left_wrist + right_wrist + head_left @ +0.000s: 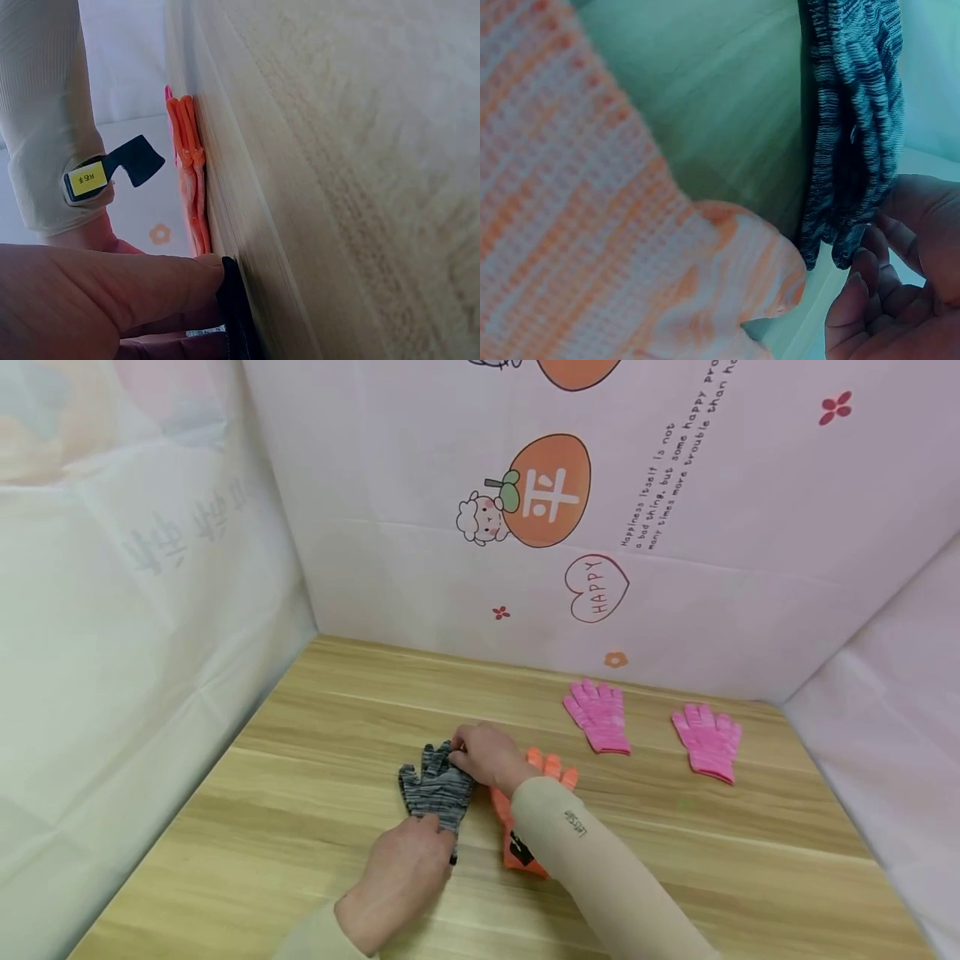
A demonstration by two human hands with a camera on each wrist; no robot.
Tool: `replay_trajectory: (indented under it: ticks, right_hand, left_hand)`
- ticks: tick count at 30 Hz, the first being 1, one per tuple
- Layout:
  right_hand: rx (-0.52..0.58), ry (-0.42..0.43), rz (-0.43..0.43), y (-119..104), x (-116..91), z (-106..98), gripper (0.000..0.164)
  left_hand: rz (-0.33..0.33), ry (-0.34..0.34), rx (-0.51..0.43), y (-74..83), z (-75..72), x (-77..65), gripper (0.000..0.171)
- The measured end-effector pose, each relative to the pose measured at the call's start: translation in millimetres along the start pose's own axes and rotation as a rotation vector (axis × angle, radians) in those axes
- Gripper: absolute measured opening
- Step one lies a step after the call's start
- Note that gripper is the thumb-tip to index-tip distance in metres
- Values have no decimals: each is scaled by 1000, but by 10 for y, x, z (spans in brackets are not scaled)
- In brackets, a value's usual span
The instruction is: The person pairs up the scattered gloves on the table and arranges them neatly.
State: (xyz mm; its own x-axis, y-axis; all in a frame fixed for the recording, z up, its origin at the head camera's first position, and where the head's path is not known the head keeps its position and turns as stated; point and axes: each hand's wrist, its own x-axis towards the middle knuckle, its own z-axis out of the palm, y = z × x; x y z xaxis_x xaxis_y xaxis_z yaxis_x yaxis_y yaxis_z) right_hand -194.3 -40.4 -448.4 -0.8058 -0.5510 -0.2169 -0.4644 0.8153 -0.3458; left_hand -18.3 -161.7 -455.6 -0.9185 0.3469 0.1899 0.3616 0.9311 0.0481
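Observation:
A grey-and-black knit glove [442, 795] lies on the wooden table with its fingers pointing away. At its cuff my left hand [408, 864] holds the dark edge [238, 311] between thumb and fingers, as the left wrist view shows. My right hand [491, 756] pinches the glove's far end by a finger, the thumb and curled fingertips [862, 270] close around the knit. Just right of it lies an orange glove [517, 827] with a black mark near its cuff, partly covered by my right forearm.
Two pink gloves, one nearer the middle [600, 717] and one farther right [708, 742], lie toward the back of the wooden table [300, 760]. White printed sheeting [420, 585] stands behind the table and along both sides.

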Motion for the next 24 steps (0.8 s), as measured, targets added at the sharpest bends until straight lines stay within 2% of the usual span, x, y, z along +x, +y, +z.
replay_trajectory:
  ticks: [3,7,13,18,24]
  right_hand:
    - [11,10,2,25,-6,-5,15]
    - [58,30,2,80,-19,-31,30]
    - [76,26,-16,119,-87,-109,19]
    - [39,-9,-55,109,-95,-115,26]
    - [57,-23,26,71,-56,-32,41]
  left_hand:
    - [-2,17,9,6,6,-4,20]
    - [-4,23,23,12,4,-6,20]
    - [-12,27,34,17,4,0,20]
    - [-13,23,50,23,1,4,18]
    - [-25,-10,43,33,-12,16,16]
